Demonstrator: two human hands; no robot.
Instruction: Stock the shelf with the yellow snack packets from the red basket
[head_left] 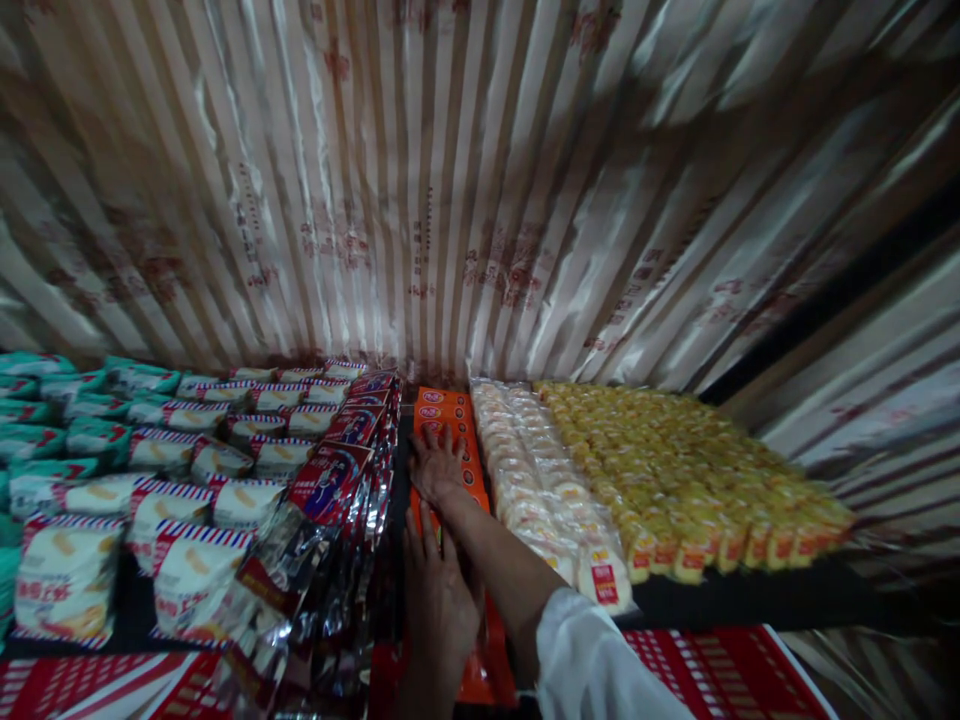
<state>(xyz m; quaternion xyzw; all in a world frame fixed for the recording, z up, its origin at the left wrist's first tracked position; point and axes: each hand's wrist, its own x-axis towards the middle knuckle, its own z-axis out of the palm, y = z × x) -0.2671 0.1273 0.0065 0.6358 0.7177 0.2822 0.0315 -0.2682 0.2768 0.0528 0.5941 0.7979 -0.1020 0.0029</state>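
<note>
A narrow row of orange packets [471, 455] runs away from me on the dark shelf [720, 597]. My right hand [437, 468] lies on the far part of the row, palm down with its fingers spread. Closer to me, my left hand [441, 605] rests along the row's left side, its visible fingers stretched forward. Neither hand appears to grip a packet. My hands and right forearm hide much of the row's middle. On the right, clear-wrapped white round cakes [555, 490] stand beside the orange row. Dark red and blue packets [337, 480] stand to the left.
Many yellow packaged cakes [675, 480] fill the right side. White striped-edge snack bags [195, 580] and green bags [97, 440] cover the left. Red plastic baskets [705, 670] sit along the front, below the shelf. A printed, pleated sheet [450, 180] rises behind everything.
</note>
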